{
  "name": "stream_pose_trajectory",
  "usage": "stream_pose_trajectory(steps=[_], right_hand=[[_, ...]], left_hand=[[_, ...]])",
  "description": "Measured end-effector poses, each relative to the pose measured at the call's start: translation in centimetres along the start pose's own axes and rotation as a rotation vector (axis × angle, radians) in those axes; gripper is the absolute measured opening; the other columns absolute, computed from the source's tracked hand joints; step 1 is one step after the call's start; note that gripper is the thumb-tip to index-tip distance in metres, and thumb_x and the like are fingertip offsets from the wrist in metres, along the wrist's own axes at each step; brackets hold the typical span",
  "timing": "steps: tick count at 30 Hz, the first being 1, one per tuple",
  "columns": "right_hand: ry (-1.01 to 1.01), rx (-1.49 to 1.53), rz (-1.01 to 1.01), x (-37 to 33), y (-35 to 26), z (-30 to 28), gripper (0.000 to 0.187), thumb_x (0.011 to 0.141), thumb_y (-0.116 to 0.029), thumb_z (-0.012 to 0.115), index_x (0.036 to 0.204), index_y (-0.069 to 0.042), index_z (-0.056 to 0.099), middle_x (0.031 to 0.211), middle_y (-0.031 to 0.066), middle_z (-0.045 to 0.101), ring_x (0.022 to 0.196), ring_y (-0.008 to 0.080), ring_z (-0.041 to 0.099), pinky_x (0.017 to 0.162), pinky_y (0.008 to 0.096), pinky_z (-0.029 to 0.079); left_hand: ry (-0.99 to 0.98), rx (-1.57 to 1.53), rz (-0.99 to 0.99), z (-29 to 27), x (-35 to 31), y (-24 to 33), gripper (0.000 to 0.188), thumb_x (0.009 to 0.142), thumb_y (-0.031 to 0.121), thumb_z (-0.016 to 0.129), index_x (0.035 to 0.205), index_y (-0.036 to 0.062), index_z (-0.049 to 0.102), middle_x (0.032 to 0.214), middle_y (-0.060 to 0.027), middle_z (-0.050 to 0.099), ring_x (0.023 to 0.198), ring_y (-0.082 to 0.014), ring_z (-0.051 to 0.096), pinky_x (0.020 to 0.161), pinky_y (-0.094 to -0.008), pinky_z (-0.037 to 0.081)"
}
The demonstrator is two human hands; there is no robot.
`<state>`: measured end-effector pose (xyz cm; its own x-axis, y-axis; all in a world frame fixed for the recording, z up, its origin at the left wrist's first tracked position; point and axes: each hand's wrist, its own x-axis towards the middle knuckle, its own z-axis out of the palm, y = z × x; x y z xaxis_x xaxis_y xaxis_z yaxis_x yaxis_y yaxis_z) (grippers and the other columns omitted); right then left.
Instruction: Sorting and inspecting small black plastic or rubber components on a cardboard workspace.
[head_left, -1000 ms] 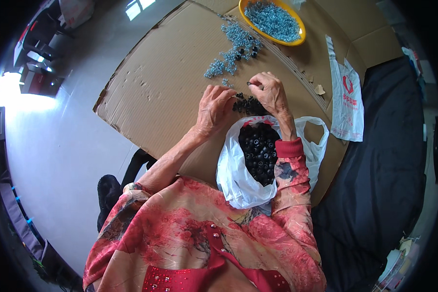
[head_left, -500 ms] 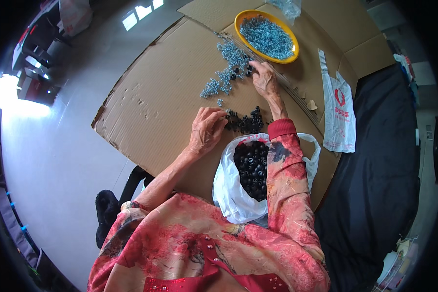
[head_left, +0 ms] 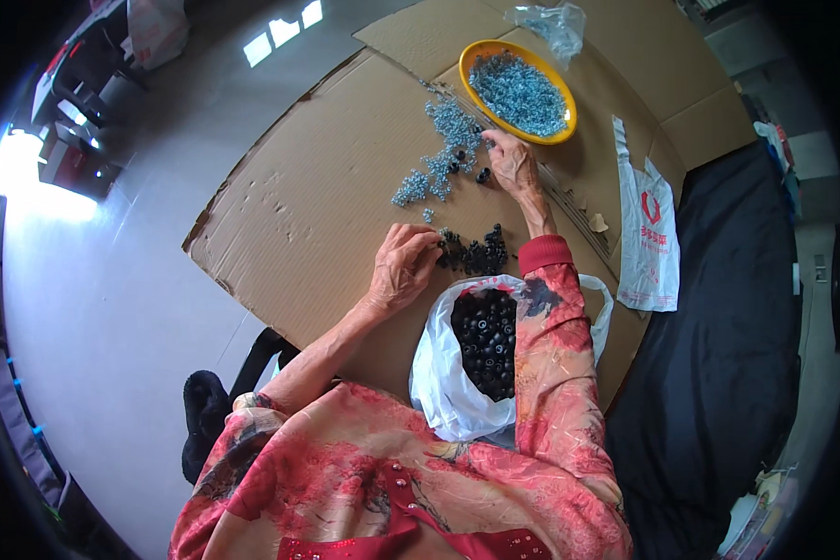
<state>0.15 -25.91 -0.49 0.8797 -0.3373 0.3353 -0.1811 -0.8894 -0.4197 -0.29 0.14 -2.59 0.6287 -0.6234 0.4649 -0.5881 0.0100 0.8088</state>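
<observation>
My left hand (head_left: 403, 267) rests on the cardboard sheet (head_left: 327, 187), fingertips pinched on a small black piece at the left edge of a pile of black round pieces (head_left: 476, 252). My right hand (head_left: 511, 161) is stretched forward, fingers down at the near end of a spill of small silver-blue metal pieces (head_left: 439, 159), next to a couple of stray black pieces (head_left: 482, 174). A yellow bowl (head_left: 569, 121) full of the same metal pieces stands just beyond it. An open white plastic bag (head_left: 443, 373) of black round pieces lies below the pile, under my right forearm.
A flat white plastic bag with red print (head_left: 649, 238) lies at the right on the cardboard. A clear bag (head_left: 551, 23) sits behind the bowl. Dark cloth (head_left: 719, 355) covers the right side. Pale floor (head_left: 112, 308) spreads left, with a black shoe (head_left: 201, 411) near my knee.
My right hand has left the black pile and reached forward to the silver-blue pieces by the bowl. My left hand stayed at the black pile.
</observation>
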Motion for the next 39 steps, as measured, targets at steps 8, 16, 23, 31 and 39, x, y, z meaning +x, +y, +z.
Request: stream_pose_trajectory(steps=[8, 16, 23, 31, 39], right_hand=[[-0.091, -0.041, 0.013, 2.0, 2.0, 1.6, 0.027, 0.076, -0.009, 0.047, 0.096, -0.011, 0.065, 0.079, 0.0172, 0.063, 0.069, 0.0321, 0.061, 0.063, 0.04, 0.047], [-0.148, 0.185, 0.019, 0.6, -2.8, -1.1, 0.016, 0.077, -0.012, 0.055, 0.087, -0.005, 0.065, 0.081, 0.0148, 0.064, 0.075, 0.0293, 0.062, 0.069, 0.0363, 0.048], [-0.193, -0.119, -0.145, 1.1, -2.6, 1.1, 0.015, 0.072, -0.006, 0.052, 0.082, -0.005, 0.064, 0.084, 0.0154, 0.061, 0.079, 0.0349, 0.058, 0.072, 0.0432, 0.047], [-0.083, 0.07, -0.114, -0.3, -2.6, 0.2, 0.008, 0.073, -0.01, 0.059, 0.078, -0.004, 0.061, 0.074, 0.0094, 0.062, 0.068, 0.0246, 0.059, 0.066, 0.0338, 0.046], [-0.008, 1.1, 0.3, -5.7, -8.9, -5.7, 0.02, 0.076, -0.012, 0.066, 0.091, 0.0, 0.06, 0.079, 0.0047, 0.063, 0.074, 0.0117, 0.059, 0.069, 0.0245, 0.045]], left_hand=[[-0.054, -0.007, -0.018, 0.0, 0.1, 0.0, 0.019, 0.073, 0.004, 0.063, 0.092, 0.0025, 0.06, 0.095, -0.0098, 0.059, 0.087, -0.0271, 0.054, 0.075, -0.0357, 0.044], [-0.048, -0.004, -0.009, 0.0, 0.0, -0.3, 0.019, 0.073, 0.004, 0.063, 0.092, 0.0031, 0.059, 0.094, -0.0095, 0.058, 0.086, -0.0277, 0.053, 0.075, -0.0363, 0.043], [-0.043, -0.006, -0.003, 0.2, -0.1, -0.3, 0.019, 0.073, 0.003, 0.063, 0.092, 0.0025, 0.06, 0.095, -0.0099, 0.059, 0.086, -0.0275, 0.054, 0.074, -0.0361, 0.044], [-0.054, -0.003, 0.007, 0.3, -0.2, -0.3, 0.019, 0.072, 0.004, 0.063, 0.091, 0.0034, 0.059, 0.093, -0.0091, 0.058, 0.086, -0.0276, 0.053, 0.076, -0.0362, 0.043], [0.07, -0.147, -0.132, -0.1, 0.0, 0.1, 0.017, 0.077, 0.011, 0.063, 0.092, 0.0019, 0.062, 0.089, -0.0097, 0.06, 0.082, -0.0247, 0.055, 0.073, -0.0343, 0.046]])
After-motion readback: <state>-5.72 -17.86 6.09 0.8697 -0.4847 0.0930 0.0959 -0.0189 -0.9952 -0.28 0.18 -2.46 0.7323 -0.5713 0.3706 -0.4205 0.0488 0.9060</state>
